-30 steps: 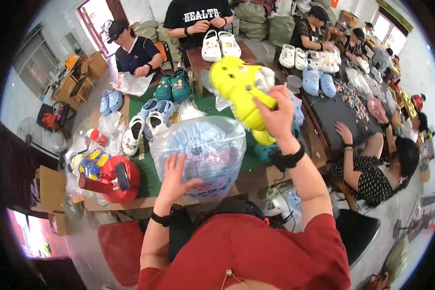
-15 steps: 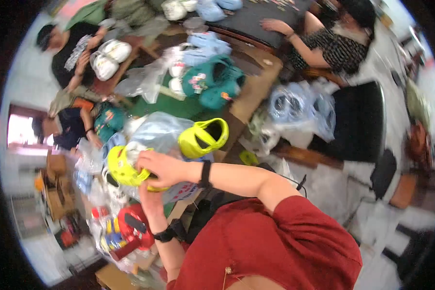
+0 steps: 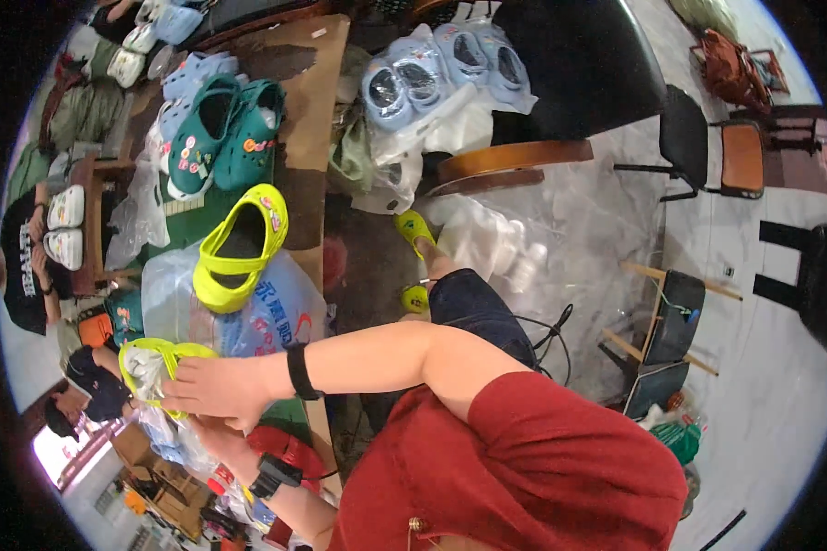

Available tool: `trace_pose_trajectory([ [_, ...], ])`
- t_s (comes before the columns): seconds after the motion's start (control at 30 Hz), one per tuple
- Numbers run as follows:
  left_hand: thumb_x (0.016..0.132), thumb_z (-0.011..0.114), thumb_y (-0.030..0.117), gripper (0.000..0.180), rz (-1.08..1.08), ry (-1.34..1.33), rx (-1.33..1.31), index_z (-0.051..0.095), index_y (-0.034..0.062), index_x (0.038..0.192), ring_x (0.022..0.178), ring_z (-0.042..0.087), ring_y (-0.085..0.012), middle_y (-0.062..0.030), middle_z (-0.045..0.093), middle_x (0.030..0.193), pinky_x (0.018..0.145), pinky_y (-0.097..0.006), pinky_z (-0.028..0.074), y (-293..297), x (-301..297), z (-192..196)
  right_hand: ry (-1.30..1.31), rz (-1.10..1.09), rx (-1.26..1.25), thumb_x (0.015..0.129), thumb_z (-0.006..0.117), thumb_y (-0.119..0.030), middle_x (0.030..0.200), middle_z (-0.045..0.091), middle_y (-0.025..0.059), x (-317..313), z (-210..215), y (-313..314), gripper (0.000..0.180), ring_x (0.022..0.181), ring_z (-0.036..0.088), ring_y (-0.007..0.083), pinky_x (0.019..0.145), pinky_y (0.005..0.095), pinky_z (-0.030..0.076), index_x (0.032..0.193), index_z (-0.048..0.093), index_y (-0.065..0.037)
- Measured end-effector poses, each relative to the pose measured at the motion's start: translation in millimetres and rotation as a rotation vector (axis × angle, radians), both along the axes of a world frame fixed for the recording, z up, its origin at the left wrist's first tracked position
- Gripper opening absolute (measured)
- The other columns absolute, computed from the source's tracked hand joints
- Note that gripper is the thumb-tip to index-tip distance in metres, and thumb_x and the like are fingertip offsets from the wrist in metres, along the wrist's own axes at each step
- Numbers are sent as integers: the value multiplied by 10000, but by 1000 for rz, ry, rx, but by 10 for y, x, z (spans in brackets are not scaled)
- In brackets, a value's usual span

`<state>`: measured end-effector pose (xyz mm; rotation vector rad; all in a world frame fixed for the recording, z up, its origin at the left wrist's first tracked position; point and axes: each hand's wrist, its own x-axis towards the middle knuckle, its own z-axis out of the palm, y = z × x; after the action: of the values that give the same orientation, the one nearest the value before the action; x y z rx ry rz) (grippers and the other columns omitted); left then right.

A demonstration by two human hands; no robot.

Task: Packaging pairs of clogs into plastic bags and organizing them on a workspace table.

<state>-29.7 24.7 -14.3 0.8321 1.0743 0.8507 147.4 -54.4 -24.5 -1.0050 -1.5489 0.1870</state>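
Observation:
A yellow-green clog (image 3: 188, 351) with crumpled white stuffing (image 3: 145, 369) in its opening is between my hands at the left. My right hand (image 3: 216, 387) is closed over the clog's near side, its fingers at the stuffing. Below it, my left hand (image 3: 222, 439) grips the clog from underneath, its fingers mostly hidden. A second yellow-green clog (image 3: 232, 292), with small charms on its strap, lies just beyond on a pale blue plastic bag (image 3: 170, 294). Behind that stands a pair of dark green clogs (image 3: 202, 138) with charms.
Light blue clogs (image 3: 390, 96) in clear plastic lie on a black surface (image 3: 579, 83) ahead. A red item (image 3: 289, 450) is close to my left forearm. Two people sit across the table (image 3: 303, 110) at the left, one near white clogs (image 3: 64, 209). Chairs (image 3: 675, 317) stand at the right.
The view has swung to the right, so the table and clogs now appear farther left. Both hands stay on the same yellow-green clog.

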Motion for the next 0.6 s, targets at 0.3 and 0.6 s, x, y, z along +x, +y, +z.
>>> trace_pose_trajectory([
  [0.3,900,508,384,614,-13,38,-98,417,52,1409,1307,437,-305,-153,451,1423,1086,-473,349,168,111,182,144,-346,-15,688,683,-160,1173,558,141,570,-553,-1008,382,1068,537,325,899,462,428,1052,589,-92],
  [0.6,863,626,279,607,-16,46,49,429,45,1387,1265,470,-320,-164,484,1378,1030,-509,386,405,-293,5,100,-488,-1629,713,710,-455,921,682,204,1688,-2784,-3128,472,924,653,364,780,439,539,928,696,-35],
])
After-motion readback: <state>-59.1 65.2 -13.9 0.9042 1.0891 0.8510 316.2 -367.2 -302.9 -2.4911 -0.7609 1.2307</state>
